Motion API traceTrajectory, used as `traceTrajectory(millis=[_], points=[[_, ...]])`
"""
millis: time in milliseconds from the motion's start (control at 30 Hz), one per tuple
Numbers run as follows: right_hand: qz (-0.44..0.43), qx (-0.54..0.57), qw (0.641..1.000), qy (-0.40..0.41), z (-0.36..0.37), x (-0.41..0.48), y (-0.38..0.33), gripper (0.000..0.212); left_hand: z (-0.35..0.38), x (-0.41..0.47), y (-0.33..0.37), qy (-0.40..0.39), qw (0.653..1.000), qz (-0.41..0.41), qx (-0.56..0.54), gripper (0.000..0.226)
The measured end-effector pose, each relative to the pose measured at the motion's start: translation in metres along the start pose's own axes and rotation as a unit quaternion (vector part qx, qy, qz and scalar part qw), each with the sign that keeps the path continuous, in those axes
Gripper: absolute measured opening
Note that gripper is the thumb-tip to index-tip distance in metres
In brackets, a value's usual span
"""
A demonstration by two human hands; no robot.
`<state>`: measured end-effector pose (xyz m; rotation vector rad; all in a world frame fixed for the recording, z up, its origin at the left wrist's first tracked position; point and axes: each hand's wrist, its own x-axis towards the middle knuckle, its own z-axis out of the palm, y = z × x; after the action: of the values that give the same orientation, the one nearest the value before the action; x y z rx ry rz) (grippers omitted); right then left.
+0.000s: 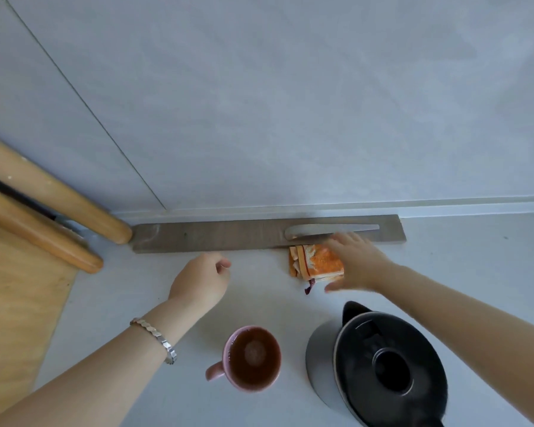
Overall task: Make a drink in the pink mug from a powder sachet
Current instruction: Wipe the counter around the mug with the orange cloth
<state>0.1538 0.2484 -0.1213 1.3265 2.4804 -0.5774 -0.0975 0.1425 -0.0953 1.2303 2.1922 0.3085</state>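
The pink mug (250,359) stands near the counter's front, handle to the left, filled with a brown drink. Beyond it, close to the wall, lies an orange box of sachets (316,261), its end torn open. My right hand (356,261) hovers flat over the box's right side, fingers spread, and appears to hold nothing. My left hand (201,280) hangs above the counter left of the box, fingers loosely curled, nothing visible in it. A silver bracelet sits on that wrist.
A black kettle (389,368) on its grey base stands right of the mug. A long grey board (259,237) with a metal knife (330,231) on it lies along the wall. Two wooden rolling pins (50,211) and a wooden board (16,303) are at the left.
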Motion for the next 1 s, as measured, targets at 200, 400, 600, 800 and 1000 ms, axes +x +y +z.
traceTrajectory(millis=[200,400,600,800,1000], points=[[-0.008,-0.051,0.998,0.029,-0.005,0.0,-0.002,0.036,-0.006,-0.018,-0.016,-0.031,0.999,0.005,-0.029,0.026],[0.092,0.123,0.984,0.09,-0.059,-0.024,-0.049,0.024,-0.007,-0.066,-0.038,-0.244,0.969,0.002,-0.04,0.027],[0.13,0.274,0.943,0.137,-0.106,-0.076,-0.11,0.032,0.02,-0.108,-0.057,-0.224,0.967,-0.023,-0.119,0.017],[0.139,0.389,0.901,0.13,-0.078,-0.124,-0.153,0.031,0.037,-0.121,-0.051,-0.14,0.96,-0.042,-0.238,0.002],[0.12,0.318,0.92,0.194,-0.024,-0.153,-0.181,0.038,0.012,-0.128,-0.074,-0.076,0.956,-0.063,-0.277,0.004]])
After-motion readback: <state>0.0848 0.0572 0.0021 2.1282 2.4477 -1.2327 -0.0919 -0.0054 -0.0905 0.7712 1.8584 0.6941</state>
